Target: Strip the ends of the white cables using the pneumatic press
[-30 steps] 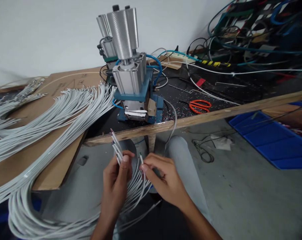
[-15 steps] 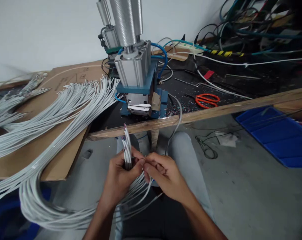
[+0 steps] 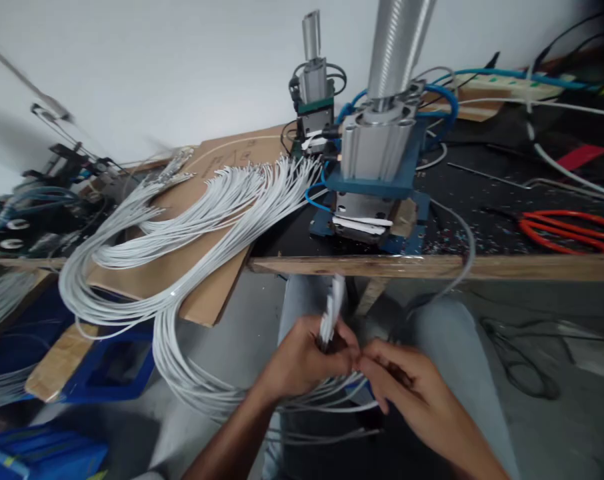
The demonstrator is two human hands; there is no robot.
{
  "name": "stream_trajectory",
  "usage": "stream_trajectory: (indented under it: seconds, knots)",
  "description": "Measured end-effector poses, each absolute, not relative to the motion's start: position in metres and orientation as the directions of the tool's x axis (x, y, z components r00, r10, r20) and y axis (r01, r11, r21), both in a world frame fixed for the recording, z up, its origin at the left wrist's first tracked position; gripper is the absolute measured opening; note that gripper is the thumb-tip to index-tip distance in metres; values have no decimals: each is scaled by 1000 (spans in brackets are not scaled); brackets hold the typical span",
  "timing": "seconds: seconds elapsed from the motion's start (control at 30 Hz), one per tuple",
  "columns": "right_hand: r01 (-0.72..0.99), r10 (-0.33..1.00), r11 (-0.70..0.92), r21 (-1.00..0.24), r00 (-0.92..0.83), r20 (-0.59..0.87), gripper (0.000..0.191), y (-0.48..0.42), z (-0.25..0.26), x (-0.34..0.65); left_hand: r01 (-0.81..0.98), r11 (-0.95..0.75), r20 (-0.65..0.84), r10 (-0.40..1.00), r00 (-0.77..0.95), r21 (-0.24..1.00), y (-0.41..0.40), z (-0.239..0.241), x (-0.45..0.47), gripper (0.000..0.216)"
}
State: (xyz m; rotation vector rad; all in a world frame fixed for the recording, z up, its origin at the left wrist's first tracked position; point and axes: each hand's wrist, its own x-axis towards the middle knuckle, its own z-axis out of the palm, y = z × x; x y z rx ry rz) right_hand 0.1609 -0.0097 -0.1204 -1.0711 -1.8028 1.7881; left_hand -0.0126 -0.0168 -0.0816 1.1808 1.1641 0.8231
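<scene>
Your left hand [image 3: 302, 363] is closed around a small bunch of white wires [image 3: 331, 313], ends pointing up just below the bench edge [image 3: 432, 267]. Your right hand [image 3: 407, 393] pinches one wire beside it. The loose wires loop down to your lap; the press [image 3: 377, 167] stands on the bench above.

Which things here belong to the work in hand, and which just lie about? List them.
In use: left hand, right hand, wire ends in the left grip, white wires.
Lying about: scissors, power strip, blue crate.
</scene>
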Motion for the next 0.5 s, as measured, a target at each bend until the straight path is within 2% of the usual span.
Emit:
stream_trajectory:
  seconds: [0.07,0.1,0.13,0.17,0.23,0.27,0.3,0.33,0.4,0.43,0.47,0.5]
  knots:
    - [326,684,24,-945,-695,-223,72,-5,-124,169,305,54,-206,847,491,951,-14,-80,-24,2]
    - [347,695,30,-938,-681,-229,73,-4,-127,170,363,-6,-196,834,516,932,-13,-80,-26,3]
    - [353,718,1,-936,-651,-245,76,-3,-129,170,374,-7,-179,870,460,928,-12,-81,-24,2]
    - [343,746,-54,-938,-610,-266,79,-3,-131,169,334,50,-166,930,329,941,-13,-83,-21,1]
    - [295,785,-145,-944,-547,-291,84,-5,-133,165,124,195,-202,978,51,973,-15,-88,-11,10]
    - [279,791,-149,-949,-542,-284,84,-5,-133,165,29,239,-239,971,-12,971,-17,-90,-8,13]
    - [279,789,-116,-953,-557,-259,82,-6,-133,166,-16,275,-275,961,11,961,-18,-92,-8,15]
    - [296,771,-52,-954,-595,-227,79,-5,-132,168,5,296,-294,950,106,955,-18,-92,-10,15]
    - [330,748,93,-939,-646,-152,67,-3,-132,174,180,232,-286,873,395,956,-17,-92,-19,8]
    - [333,752,140,-932,-648,-119,61,-2,-133,177,254,162,-268,842,469,954,-16,-92,-23,5]
    - [327,761,152,-933,-641,-101,57,-1,-133,177,287,123,-254,838,483,950,-15,-92,-25,5]
    - [309,779,121,-943,-619,-102,57,-2,-133,175,271,124,-234,875,424,954,-14,-92,-25,4]
